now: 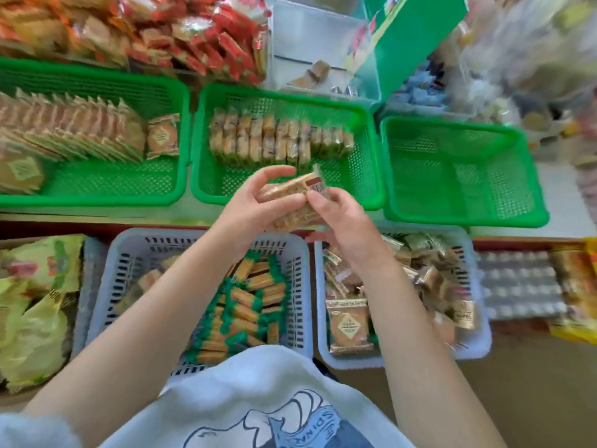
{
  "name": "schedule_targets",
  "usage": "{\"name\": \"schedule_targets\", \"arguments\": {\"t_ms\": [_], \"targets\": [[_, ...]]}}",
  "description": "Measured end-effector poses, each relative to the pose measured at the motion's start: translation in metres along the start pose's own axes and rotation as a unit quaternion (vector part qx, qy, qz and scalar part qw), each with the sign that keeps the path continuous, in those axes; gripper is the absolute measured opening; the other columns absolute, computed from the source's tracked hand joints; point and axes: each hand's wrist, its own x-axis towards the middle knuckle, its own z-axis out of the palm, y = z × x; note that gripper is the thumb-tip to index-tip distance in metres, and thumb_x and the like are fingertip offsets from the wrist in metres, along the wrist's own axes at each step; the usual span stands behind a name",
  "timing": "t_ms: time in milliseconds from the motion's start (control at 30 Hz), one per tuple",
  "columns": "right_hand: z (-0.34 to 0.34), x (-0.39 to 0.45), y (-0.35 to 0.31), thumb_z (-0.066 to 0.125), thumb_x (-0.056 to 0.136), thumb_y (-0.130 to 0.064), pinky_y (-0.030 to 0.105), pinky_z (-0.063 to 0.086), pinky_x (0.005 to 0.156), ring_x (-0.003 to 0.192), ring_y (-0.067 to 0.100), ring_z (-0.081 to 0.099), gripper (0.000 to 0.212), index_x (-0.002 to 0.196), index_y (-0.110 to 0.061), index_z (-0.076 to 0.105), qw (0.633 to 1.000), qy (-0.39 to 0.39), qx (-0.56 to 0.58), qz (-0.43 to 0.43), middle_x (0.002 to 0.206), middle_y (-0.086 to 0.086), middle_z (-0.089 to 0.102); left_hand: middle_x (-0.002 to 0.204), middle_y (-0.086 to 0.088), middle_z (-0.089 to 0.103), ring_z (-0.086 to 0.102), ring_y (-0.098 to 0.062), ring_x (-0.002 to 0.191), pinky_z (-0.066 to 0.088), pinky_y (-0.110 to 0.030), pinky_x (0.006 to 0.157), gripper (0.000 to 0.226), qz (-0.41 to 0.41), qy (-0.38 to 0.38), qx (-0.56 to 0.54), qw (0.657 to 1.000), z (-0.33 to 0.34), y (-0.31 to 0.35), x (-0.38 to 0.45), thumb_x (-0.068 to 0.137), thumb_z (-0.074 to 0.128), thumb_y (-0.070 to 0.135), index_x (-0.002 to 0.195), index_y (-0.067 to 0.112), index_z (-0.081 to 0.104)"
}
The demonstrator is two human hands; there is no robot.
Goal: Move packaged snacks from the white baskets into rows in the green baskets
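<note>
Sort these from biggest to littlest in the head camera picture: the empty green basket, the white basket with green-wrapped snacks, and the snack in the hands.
1. White basket, though it's nearer the camera
2. Empty green basket
3. Held snack

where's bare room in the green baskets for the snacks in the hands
The right green basket is bare. The middle basket has floor free in front and right of its snack row. The left basket is crowded, free only at front.
</note>
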Motion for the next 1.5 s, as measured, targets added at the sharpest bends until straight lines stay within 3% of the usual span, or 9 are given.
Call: {"name": "schedule_targets", "arguments": {"t_ms": [100,233,367,500,633,867,1000,1200,1500], "targets": [[-0.029,0.012,0.002,0.067,0.095,-0.036,0.030,0.054,0.057,0.072,0.019,0.070,0.040,0.120,-0.006,0.061,0.999,0.007,-0.027,0.040,0.105,0.009,0.071,0.111,-0.006,0.067,0.071,-0.016,0.086,0.059,-0.033,0.072,0.055,-0.013,0.014,0.067,0.998,0.020,-0.011,0.033,0.079,0.079,0.036,0.127,0.026,0.054],[-0.052,0.053,0.013,0.073,0.091,-0.029,0.032,0.060,0.064,0.080,0.026,0.074,0.039,0.117,-0.006,0.053,0.992,0.112,0.010,0.048,0.111,0.014,0.068,0.108,-0.001,0.065,0.066,-0.022,0.100,0.052,-0.037,0.084,0.043,-0.041,0.114,0.182,0.976,0.033,-0.042,0.090,0.091,0.064,0.052,0.119,0.021,0.054],[-0.072,0.119,0.026,0.074,0.087,-0.026,0.037,0.063,0.073,0.084,0.027,0.073,0.044,0.111,-0.011,0.042,0.972,0.229,-0.035,0.034,0.107,0.006,0.061,0.124,0.000,0.065,0.057,-0.023,0.119,0.035,-0.044,0.107,0.055,-0.037,0.144,0.509,0.848,0.013,-0.079,0.127,0.093,0.051,0.064,0.127,0.022,0.060],[-0.078,0.185,0.038,0.076,0.070,-0.041,0.047,0.060,0.081,0.094,0.032,0.069,0.065,0.116,-0.010,0.042,0.949,0.282,-0.125,0.067,0.117,0.010,0.059,0.107,0.004,0.072,0.061,-0.021,0.106,0.027,-0.044,0.105,0.055,-0.030,0.080,0.656,0.750,0.005,-0.101,0.130,0.095,0.041,0.069,0.114,0.026,0.071],[-0.070,0.235,0.050,0.076,0.085,-0.035,0.028,0.045,0.083,0.117,0.031,0.058,0.087,0.148,-0.003,0.026,0.937,0.280,-0.180,0.109,0.143,0.017,0.040,0.102,0.008,0.071,0.059,-0.019,0.104,0.025,-0.044,0.106,0.053,-0.019,0.100,0.643,0.759,0.003,-0.108,0.132,0.094,0.040,0.069,0.106,0.029,0.072],[-0.053,0.271,0.073,0.076,0.085,-0.048,0.038,0.044,0.086,0.121,0.036,0.054,0.083,0.146,-0.012,0.032,0.953,0.206,-0.155,0.161,0.151,0.020,0.031,0.103,0.009,0.068,0.056,-0.016,0.106,0.020,-0.041,0.103,0.054,-0.014,0.094,0.660,0.746,0.003,-0.109,0.132,0.093,0.036,0.070,0.107,0.030,0.070],[-0.048,0.280,0.078,0.069,0.088,-0.054,0.044,0.052,0.100,0.134,0.035,0.050,0.099,0.160,-0.021,0.008,0.962,0.172,-0.057,0.203,0.162,0.009,0.025,0.103,0.010,0.067,0.055,-0.016,0.106,0.021,-0.041,0.103,0.057,-0.011,0.091,0.668,0.739,0.003,-0.111,0.131,0.091,0.032,0.071,0.106,0.030,0.069],[-0.049,0.298,0.063,0.060,0.097,-0.047,0.042,0.061,0.084,0.103,0.028,0.070,0.091,0.159,-0.019,0.000,0.974,0.137,0.051,0.171,0.148,0.013,0.048,0.108,0.008,0.066,0.054,-0.017,0.107,0.022,-0.043,0.104,0.061,-0.016,0.074,0.672,0.737,0.002,-0.112,0.130,0.090,0.027,0.072,0.106,0.029,0.067],[-0.056,0.256,0.060,0.065,0.094,-0.046,0.041,0.063,0.079,0.098,0.029,0.072,0.097,0.160,-0.014,0.001,0.975,0.108,0.074,0.182,0.133,0.022,0.059,0.111,0.007,0.067,0.054,-0.017,0.110,0.023,-0.044,0.106,0.057,-0.014,0.076,0.684,0.725,0.004,-0.110,0.130,0.094,0.030,0.071,0.107,0.028,0.065]]}}
